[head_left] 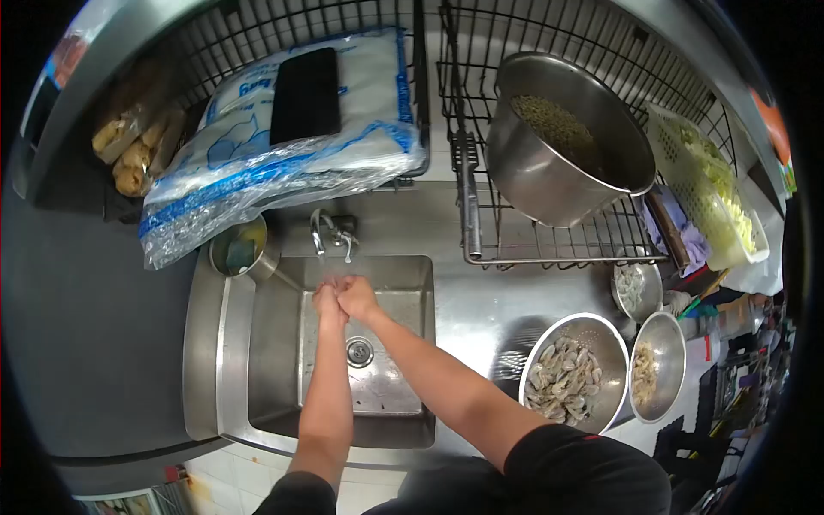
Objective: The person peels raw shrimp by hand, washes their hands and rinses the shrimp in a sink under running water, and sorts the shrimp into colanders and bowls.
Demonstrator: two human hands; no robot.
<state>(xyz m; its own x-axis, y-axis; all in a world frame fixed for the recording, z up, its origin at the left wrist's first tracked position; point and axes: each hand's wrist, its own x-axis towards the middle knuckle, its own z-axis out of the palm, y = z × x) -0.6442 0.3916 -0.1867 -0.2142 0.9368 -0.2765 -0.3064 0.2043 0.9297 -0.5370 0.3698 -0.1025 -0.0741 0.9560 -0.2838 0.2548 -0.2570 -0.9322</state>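
My left hand [326,300] and my right hand [355,297] meet under the running faucet [323,232], over the steel sink [395,378]. Water falls onto them. The fingers of both hands are curled and pressed together, overlapping each other. Anything between them is hidden or too small to name. Below the hands, the round drain [360,352] shows in the sink floor, with small dark bits near it.
A metal pot [243,249] stands at the sink's left corner. Right of the sink are a colander of shrimp [564,380] and two smaller bowls [658,366] [637,290]. Overhead racks hold a large pot [549,163], a plastic-wrapped pack [232,129] and a phone [306,96].
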